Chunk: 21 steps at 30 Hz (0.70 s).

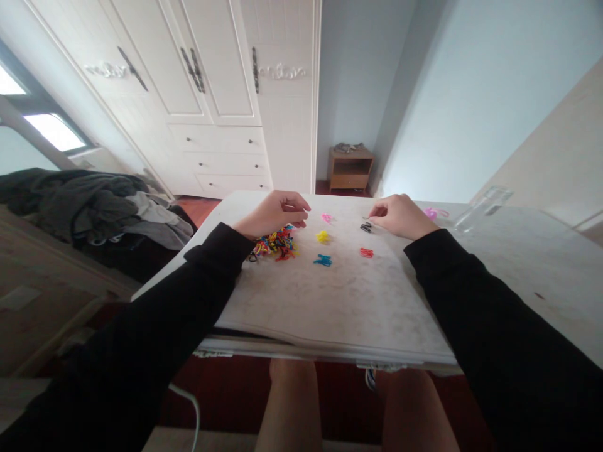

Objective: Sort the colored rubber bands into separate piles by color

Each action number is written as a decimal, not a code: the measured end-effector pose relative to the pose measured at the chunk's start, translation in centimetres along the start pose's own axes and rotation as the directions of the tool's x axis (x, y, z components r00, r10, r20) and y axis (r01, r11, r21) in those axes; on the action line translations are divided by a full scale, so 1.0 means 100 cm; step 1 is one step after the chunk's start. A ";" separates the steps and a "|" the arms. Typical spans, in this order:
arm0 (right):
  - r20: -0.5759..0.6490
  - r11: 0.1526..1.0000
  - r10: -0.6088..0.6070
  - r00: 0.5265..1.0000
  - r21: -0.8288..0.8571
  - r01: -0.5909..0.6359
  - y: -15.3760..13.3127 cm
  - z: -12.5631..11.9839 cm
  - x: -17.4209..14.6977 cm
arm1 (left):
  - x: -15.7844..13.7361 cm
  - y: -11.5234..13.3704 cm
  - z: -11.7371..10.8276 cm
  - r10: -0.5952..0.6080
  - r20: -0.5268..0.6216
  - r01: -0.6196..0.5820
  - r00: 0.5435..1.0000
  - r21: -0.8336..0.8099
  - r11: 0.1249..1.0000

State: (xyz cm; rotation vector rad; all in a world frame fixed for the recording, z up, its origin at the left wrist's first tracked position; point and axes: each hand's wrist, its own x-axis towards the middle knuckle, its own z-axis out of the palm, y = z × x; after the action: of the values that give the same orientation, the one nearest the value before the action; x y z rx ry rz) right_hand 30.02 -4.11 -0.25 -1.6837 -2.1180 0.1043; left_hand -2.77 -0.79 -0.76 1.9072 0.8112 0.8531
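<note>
My left hand (277, 212) hovers over the far side of a mixed pile of small coloured loop-shaped pieces (277, 243). Its thumb and fingers are apart, with nothing visible between them. On the right, my right hand (398, 215) is pinched on a small thin loop (365, 218), its kind too small to make out. Just below those fingertips lies a group of black loops (366, 227). Other groups sit between and below the hands: pink loops (326, 218), yellow loops (323, 236), blue loops (323, 259) and red loops (367, 252).
The white table (306, 301) bears everything. Beyond my right hand are a pink-purple item (436, 213) and a clear glass container (485, 210) lying tilted. Dark clothes (85, 207) are heaped at left. A white wardrobe (221, 94) and small wooden cabinet (351, 169) stand behind.
</note>
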 end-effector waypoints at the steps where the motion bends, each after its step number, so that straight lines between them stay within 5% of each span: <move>1: 0.009 1.000 0.001 1.000 -0.006 -0.001 0.001 0.000 0.000 | 0.000 -0.001 -0.001 0.004 0.001 -0.004 1.000 0.006 1.000; 8: 0.035 0.997 0.013 0.999 -0.074 -0.010 -0.002 0.001 -0.002 | 0.002 -0.005 -0.003 0.044 -0.033 -0.041 0.998 0.096 0.995; 15: -0.066 0.990 0.044 0.997 -0.128 -0.052 -0.005 0.001 -0.003 | 0.003 -0.007 -0.006 0.154 -0.077 -0.120 0.985 0.337 0.934; 21: -0.075 0.992 0.044 0.996 -0.115 -0.053 -0.007 0.002 -0.003 | 0.002 -0.005 -0.010 0.137 -0.008 -0.122 0.991 0.396 0.910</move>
State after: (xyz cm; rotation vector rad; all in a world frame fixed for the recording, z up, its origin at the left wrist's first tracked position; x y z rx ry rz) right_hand 29.36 -4.52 -0.29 -1.7784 -2.0666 -0.0664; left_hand -3.62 -0.02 -0.74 2.3285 0.9417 0.8526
